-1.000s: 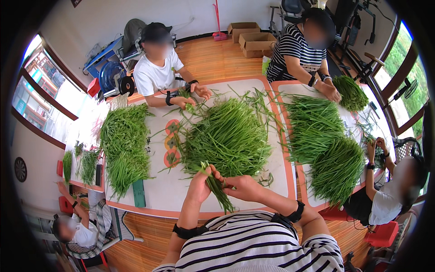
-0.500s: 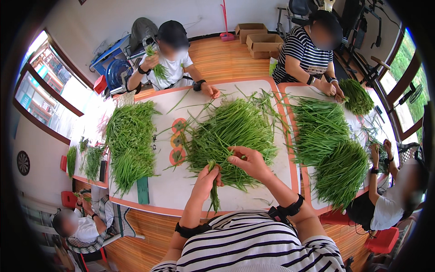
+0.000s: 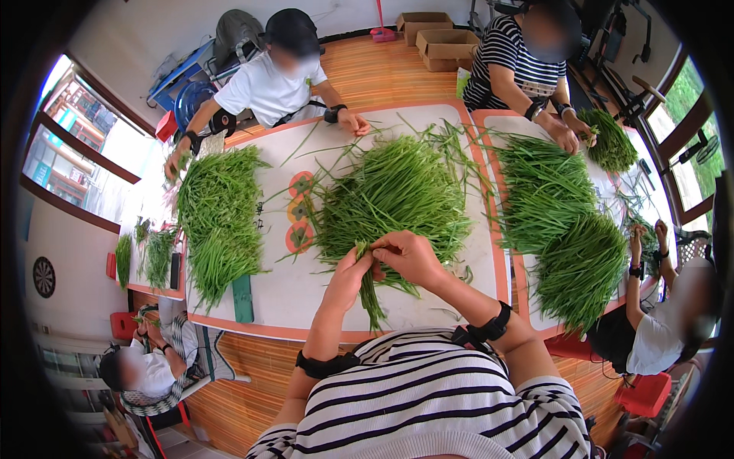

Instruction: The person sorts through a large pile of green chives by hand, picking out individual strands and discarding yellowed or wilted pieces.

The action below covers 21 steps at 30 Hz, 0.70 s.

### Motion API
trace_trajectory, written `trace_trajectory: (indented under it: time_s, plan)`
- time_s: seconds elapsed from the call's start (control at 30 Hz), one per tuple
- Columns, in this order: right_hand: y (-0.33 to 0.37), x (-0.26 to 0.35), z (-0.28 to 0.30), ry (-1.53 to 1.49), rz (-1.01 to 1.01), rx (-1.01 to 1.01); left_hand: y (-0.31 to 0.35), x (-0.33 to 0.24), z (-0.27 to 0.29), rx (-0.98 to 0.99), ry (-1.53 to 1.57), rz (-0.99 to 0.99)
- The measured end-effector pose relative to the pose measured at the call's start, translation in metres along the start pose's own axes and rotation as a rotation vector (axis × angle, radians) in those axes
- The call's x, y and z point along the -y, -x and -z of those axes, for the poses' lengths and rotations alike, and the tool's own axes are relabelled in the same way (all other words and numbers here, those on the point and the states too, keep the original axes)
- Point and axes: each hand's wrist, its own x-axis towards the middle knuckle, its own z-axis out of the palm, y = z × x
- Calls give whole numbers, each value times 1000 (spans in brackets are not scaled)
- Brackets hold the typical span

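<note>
My left hand [image 3: 349, 277] is closed round a small bunch of green chives [image 3: 371, 302], whose leaves hang down below the fist. Against the top end of that bunch, my right hand [image 3: 405, 256] pinches with thumb and forefinger, touching the left hand's fingers. Whatever sits between the right fingertips is too small to make out. Just beyond both hands spreads a large loose heap of chives [image 3: 397, 199] on the white table [image 3: 287, 294] with an orange border.
Left on the table lies another pile of chives [image 3: 218, 218], with a green box-shaped block [image 3: 242, 298] by its near end. More chives [image 3: 581, 268] cover the right table. Co-workers sit across [image 3: 283, 84], far right [image 3: 512, 69], right [image 3: 665, 321] and lower left [image 3: 149, 367]. Cardboard boxes [image 3: 447, 52] stand behind.
My right hand has come left from over the heap to meet the bunch in my left hand. The co-worker across has lowered a handful of chives to the left pile's far end.
</note>
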Motion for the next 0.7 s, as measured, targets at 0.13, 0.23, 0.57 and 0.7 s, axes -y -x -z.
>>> trace_trajectory:
  time_s: [0.13, 0.23, 0.57, 0.7]
  plan:
    - [-1, -10, 11, 213, 80, -87, 2, 2, 6, 72, 41, 116]
    - [-6, -49, 37, 426, -44, -35, 3, 4, 12, 103, 0, 123]
    - [14, -158, 38, 717, -163, -53, 2, 14, 19, 19, -43, 79]
    - [9, -119, 53, 458, -114, -180, 3, 14, 25, -26, -61, 70]
